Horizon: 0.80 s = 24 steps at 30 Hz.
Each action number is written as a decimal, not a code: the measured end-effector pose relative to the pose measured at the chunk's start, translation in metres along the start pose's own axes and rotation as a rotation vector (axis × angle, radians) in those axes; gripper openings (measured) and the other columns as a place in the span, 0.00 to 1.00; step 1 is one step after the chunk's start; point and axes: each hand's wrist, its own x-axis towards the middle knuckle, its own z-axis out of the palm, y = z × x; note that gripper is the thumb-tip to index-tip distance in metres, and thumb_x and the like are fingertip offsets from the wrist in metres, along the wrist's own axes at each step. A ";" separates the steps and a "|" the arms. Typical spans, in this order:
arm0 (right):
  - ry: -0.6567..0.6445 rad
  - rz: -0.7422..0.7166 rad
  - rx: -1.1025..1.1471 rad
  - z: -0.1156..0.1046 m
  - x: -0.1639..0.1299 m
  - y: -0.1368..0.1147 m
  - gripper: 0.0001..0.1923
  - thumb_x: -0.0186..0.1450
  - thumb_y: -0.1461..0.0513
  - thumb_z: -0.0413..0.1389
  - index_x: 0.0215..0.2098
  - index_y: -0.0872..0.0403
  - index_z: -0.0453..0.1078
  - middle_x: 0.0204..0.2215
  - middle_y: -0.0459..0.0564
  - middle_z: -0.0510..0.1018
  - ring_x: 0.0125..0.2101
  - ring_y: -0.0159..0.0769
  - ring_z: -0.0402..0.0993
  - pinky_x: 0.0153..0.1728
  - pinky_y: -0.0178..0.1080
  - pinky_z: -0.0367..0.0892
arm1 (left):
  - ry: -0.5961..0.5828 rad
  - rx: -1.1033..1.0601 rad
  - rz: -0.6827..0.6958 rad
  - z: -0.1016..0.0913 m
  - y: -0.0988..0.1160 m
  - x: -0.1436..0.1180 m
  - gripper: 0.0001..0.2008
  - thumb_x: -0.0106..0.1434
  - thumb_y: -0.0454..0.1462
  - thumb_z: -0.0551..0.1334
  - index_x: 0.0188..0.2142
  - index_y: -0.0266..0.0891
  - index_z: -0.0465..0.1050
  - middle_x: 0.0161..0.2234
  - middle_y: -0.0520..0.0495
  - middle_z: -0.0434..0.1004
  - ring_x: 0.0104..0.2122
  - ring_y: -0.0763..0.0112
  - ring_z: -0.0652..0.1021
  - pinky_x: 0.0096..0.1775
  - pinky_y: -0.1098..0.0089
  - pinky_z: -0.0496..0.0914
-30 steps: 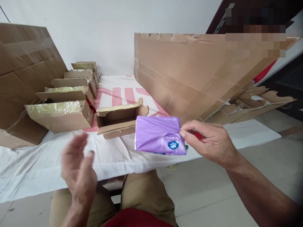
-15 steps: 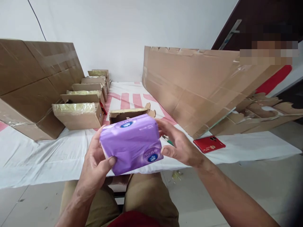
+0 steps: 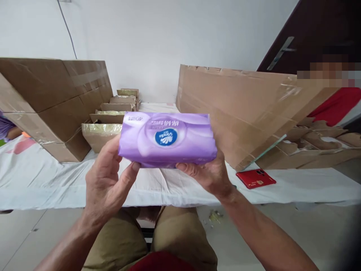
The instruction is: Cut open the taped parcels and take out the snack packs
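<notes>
A purple pack of tissues with a blue oval label is held up above the front of the table, its printed face toward me and the lettering upside down. My left hand grips its left end, thumb on the lower edge and fingers behind. At the other end my right hand grips the pack too, its thumb pressed along the bottom edge and its fingers mostly hidden. Behind the pack, part of the table is out of sight.
Small open cardboard boxes line up beside a large carton wall on the left. A tall cardboard panel stands on the right. A red phone lies on the white tablecloth. People in red and purple are beyond the panels.
The tissue pack has been raised and turned, so another printed face shows. My right hand has closed around its right end. The view has shifted slightly, and the small middle box is now hidden.
</notes>
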 end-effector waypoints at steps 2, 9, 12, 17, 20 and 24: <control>-0.073 0.000 -0.018 0.021 -0.013 0.004 0.35 0.63 0.52 0.71 0.64 0.49 0.65 0.53 0.53 0.79 0.51 0.48 0.78 0.53 0.49 0.76 | 0.044 0.097 -0.070 -0.022 -0.002 -0.023 0.20 0.65 0.39 0.70 0.57 0.44 0.77 0.55 0.44 0.81 0.56 0.56 0.81 0.56 0.61 0.78; -0.409 0.150 -0.273 0.125 -0.061 0.076 0.35 0.59 0.55 0.72 0.59 0.54 0.66 0.54 0.60 0.77 0.54 0.56 0.74 0.55 0.57 0.69 | 0.160 0.389 -0.593 -0.128 -0.074 -0.121 0.27 0.57 0.47 0.72 0.54 0.41 0.77 0.46 0.42 0.86 0.46 0.54 0.85 0.44 0.64 0.80; -0.466 0.250 -0.300 0.162 -0.057 0.117 0.33 0.57 0.58 0.74 0.57 0.54 0.68 0.53 0.58 0.79 0.53 0.54 0.75 0.54 0.55 0.70 | 0.194 0.378 -0.686 -0.144 -0.107 -0.126 0.29 0.56 0.46 0.69 0.55 0.38 0.75 0.48 0.40 0.85 0.47 0.53 0.84 0.47 0.62 0.79; -0.350 0.256 -0.307 0.205 -0.012 0.171 0.34 0.57 0.64 0.72 0.59 0.55 0.67 0.52 0.57 0.80 0.52 0.50 0.76 0.53 0.49 0.72 | 0.262 0.385 -0.592 -0.139 -0.152 -0.066 0.27 0.51 0.40 0.62 0.52 0.38 0.76 0.48 0.42 0.84 0.46 0.55 0.83 0.50 0.60 0.77; -0.302 0.266 -0.343 0.223 0.021 0.201 0.37 0.60 0.64 0.69 0.65 0.54 0.62 0.56 0.57 0.78 0.55 0.48 0.75 0.54 0.48 0.72 | 0.283 0.349 -0.527 -0.138 -0.189 -0.022 0.27 0.51 0.40 0.60 0.51 0.37 0.76 0.48 0.42 0.84 0.49 0.55 0.82 0.53 0.58 0.75; -0.242 0.333 -0.444 0.233 0.038 0.239 0.37 0.61 0.64 0.67 0.66 0.55 0.62 0.57 0.61 0.77 0.57 0.54 0.72 0.59 0.55 0.68 | 0.244 0.333 -0.584 -0.136 -0.241 -0.004 0.25 0.51 0.43 0.60 0.47 0.36 0.75 0.44 0.41 0.84 0.45 0.55 0.83 0.52 0.56 0.76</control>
